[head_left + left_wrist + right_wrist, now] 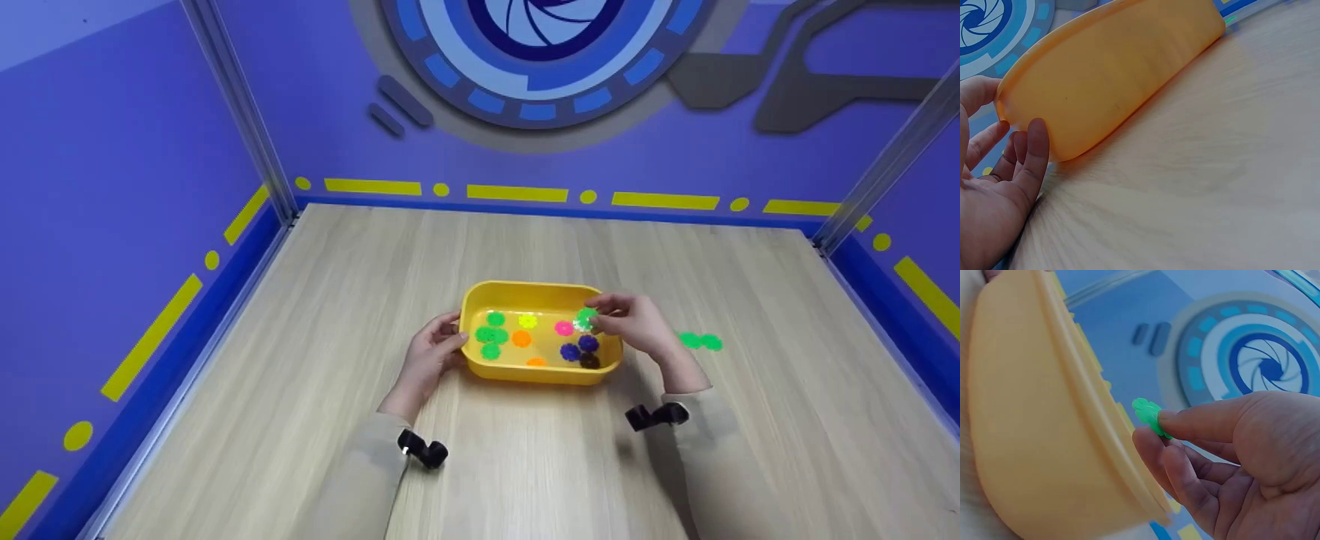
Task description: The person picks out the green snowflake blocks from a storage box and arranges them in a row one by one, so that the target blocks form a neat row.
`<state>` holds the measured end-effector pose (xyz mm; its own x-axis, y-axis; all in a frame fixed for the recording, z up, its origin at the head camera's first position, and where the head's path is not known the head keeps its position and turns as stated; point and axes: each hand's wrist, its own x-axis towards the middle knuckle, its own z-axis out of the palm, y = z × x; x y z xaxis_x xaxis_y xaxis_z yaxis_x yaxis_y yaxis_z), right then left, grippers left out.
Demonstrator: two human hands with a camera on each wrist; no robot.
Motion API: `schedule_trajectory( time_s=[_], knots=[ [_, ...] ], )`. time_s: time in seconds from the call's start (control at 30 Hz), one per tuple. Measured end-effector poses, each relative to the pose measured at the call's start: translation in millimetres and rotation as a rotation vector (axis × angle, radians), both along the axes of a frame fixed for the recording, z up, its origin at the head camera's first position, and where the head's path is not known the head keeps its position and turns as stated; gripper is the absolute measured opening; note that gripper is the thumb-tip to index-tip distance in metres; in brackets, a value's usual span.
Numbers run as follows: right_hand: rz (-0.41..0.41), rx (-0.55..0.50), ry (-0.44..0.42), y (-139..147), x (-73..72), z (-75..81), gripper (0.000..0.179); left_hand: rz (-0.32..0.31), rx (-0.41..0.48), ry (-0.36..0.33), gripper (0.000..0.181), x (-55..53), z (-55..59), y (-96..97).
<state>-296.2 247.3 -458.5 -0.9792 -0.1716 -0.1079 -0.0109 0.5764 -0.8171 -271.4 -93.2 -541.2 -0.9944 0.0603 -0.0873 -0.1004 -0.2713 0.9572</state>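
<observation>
A yellow plastic bin (pixel 536 374) sits on the table with several snowflake-shaped plastic discs inside. My left hand (pixel 426 364) grips its left end, thumb at the rim and fingers against the outer wall (pixel 1106 84). Over the bin's right part, my right hand (pixel 641 328) pinches a green snowflake disc (pixel 1148 414) between thumb and forefinger. Below it in the head view lie a white disc (pixel 580 326) and a pink disc (pixel 563 328). Green discs (pixel 491 335) gather at the bin's left, dark blue discs (pixel 571 352) and a black disc (pixel 590 361) at its right.
Two green discs (pixel 700 341) lie side by side on the wooden table (pixel 360 285), right of the bin beyond my right wrist. Inside the bin are also a yellow disc (pixel 528 321) and an orange disc (pixel 521 339). Blue-purple panels (pixel 322 112) enclose the table's back and sides.
</observation>
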Motion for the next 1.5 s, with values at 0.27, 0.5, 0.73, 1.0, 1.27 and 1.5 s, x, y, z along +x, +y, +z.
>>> schedule_trajectory(
  time_s=[0.27, 0.5, 0.73, 1.0, 1.27, 1.5],
  knots=[
    [-0.042, -0.050, 0.002, 22, 4.7, 2.3, 0.037, 0.005, -0.011, -0.016, 0.050, 0.4, 1.0, 0.1],
    [-0.056, -0.083, 0.020, 40, 4.9, 3.8, 0.039, 0.003, -0.021, -0.016, 0.050, -0.6, 0.4, -0.4],
    [-0.087, -0.090, 0.045, 61, 6.3, 3.9, 0.041, 0.000, -0.019, -0.012, 0.050, 0.0, 0.2, -0.7],
    [-0.119, -0.121, 0.056, 81, 12.4, 7.1, 0.044, 0.006, -0.027, -0.017, 0.050, -0.5, 0.0, 0.0],
    [-0.156, -0.148, 0.057, 102, 15.8, 8.1, 0.048, 0.007, -0.033, -0.023, 0.050, -0.7, 0.6, 0.0],
    [-0.194, -0.207, 0.045, 122, 18.4, 5.6, 0.051, 0.011, -0.027, -0.018, 0.050, -0.3, 1.2, 0.5]
  ],
)
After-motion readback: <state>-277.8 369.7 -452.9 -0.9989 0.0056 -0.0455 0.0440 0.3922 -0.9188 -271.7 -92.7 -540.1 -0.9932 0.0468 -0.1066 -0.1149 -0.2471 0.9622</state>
